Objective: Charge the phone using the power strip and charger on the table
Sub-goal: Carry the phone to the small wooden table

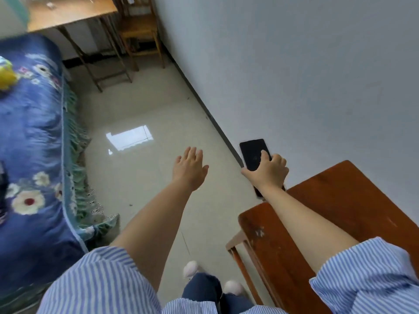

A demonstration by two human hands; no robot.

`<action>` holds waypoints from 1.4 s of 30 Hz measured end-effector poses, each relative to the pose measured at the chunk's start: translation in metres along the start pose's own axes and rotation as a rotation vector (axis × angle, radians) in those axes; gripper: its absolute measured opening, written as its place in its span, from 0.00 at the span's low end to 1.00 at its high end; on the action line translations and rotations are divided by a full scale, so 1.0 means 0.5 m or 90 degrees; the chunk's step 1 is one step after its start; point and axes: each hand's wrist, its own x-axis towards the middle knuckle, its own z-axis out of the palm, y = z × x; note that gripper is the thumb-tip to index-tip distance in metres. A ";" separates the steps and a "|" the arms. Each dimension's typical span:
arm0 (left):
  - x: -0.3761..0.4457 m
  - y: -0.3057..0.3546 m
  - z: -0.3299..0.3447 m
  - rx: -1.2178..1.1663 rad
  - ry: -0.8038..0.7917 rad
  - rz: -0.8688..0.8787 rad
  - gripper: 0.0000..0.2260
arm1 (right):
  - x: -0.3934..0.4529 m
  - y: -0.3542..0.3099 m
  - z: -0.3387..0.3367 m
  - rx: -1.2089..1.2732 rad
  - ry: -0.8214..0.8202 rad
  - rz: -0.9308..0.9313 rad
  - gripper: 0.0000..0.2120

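Observation:
A black phone [253, 152] with a dark screen is held up in the air by my right hand [268, 172], which grips its lower half just beyond the near corner of a red-brown wooden table [328, 200]. My left hand [189, 168] is stretched out over the floor with its fingers apart and nothing in it. No power strip or charger shows in this view.
A bed with a blue flowered cover [31, 143] fills the left side. A pale wall [294, 64] runs along the right. At the far end stand a wooden desk [72, 12] and a wooden chair [138, 32]. Glossy tiled floor [140, 173] lies between.

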 end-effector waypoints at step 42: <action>1.190 -1.420 -0.712 0.077 0.192 -0.385 0.18 | 1.166 -1.786 0.323 0.025 -0.020 -0.401 0.32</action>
